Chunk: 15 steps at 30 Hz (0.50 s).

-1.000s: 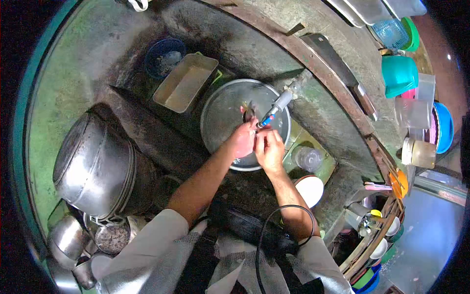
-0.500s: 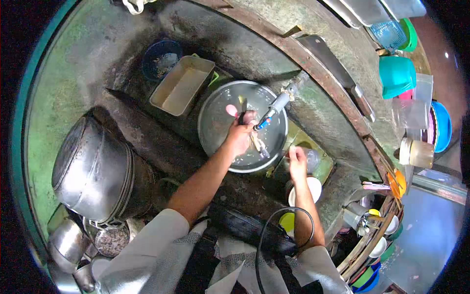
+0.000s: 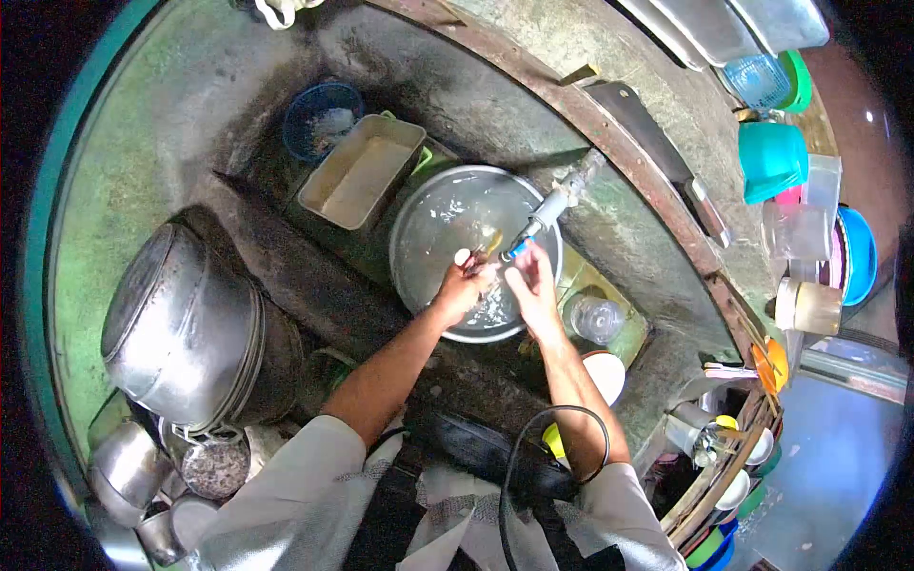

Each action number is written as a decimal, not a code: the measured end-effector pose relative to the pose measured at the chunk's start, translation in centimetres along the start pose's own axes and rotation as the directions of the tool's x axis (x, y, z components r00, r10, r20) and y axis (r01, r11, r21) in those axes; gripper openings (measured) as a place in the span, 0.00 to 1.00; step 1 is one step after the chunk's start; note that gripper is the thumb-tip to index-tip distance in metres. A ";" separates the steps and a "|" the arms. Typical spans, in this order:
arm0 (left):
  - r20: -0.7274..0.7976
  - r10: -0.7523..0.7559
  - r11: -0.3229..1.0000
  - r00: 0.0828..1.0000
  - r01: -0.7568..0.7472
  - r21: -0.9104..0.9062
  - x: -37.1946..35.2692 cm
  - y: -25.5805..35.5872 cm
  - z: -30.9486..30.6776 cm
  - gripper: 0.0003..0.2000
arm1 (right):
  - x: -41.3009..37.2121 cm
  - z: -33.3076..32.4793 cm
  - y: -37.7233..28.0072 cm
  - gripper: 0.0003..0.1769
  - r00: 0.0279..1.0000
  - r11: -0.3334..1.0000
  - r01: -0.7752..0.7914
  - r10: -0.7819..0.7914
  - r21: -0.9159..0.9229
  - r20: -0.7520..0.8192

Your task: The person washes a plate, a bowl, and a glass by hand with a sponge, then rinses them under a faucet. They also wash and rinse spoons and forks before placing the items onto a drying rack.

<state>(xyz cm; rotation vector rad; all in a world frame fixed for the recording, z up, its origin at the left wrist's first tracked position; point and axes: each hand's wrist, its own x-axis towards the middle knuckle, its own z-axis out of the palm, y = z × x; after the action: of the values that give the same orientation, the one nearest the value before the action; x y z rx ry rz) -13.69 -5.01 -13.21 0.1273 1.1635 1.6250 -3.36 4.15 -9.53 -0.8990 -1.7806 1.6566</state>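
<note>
My left hand (image 3: 463, 289) is closed around a small bunch of spoons (image 3: 493, 242), held over a wide round metal basin (image 3: 400, 224) with water in it. One pale rounded end sticks up above the fingers; the other pieces are blurred. My right hand (image 3: 535, 284) is at the grey pipe tap (image 3: 546, 211), thumb and fingers apart, with fingertips beside its blue handle (image 3: 517, 249). Whether they touch the handle is hard to see. Below the tap mouth, the water's surface shows bright ripples.
Behind the basin sit a rectangular metal pan (image 3: 367, 181) and a blue basket (image 3: 322, 119). A clear plastic container (image 3: 598, 319) and a white bowl (image 3: 606, 373) stand to the right. Large metal pots (image 3: 181, 324) fill the left. A cleaver (image 3: 657, 157) lies on the ledge.
My right hand has moved up and left from beside the clear container to the tap. My left hand has drawn slightly down, tilting the spoons, and the pink spoon head no longer shows clearly.
</note>
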 end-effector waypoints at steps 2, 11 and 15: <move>0.055 0.003 0.992 0.998 -0.010 0.127 -0.1 0.4 0.0 0.13 | 1.7 1.6 -2.8 0.41 0.991 0.978 0.101 -0.083 -0.183 0.102; 0.025 0.072 0.761 0.997 -0.071 0.645 0.8 3.4 1.8 0.12 | 4.2 6.6 -3.5 0.14 0.976 0.918 0.158 -0.201 -0.364 -0.083; 0.291 0.480 0.839 0.828 -0.530 0.123 3.9 -0.9 -0.7 0.13 | 3.1 5.2 -4.3 0.20 0.875 0.710 0.483 -0.397 -0.512 0.275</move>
<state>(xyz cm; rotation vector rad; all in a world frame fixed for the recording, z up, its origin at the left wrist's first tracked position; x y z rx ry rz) -15.13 -2.41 -16.00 0.8150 1.1495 1.8768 -9.76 3.17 -5.88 -0.5052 -2.4263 0.8997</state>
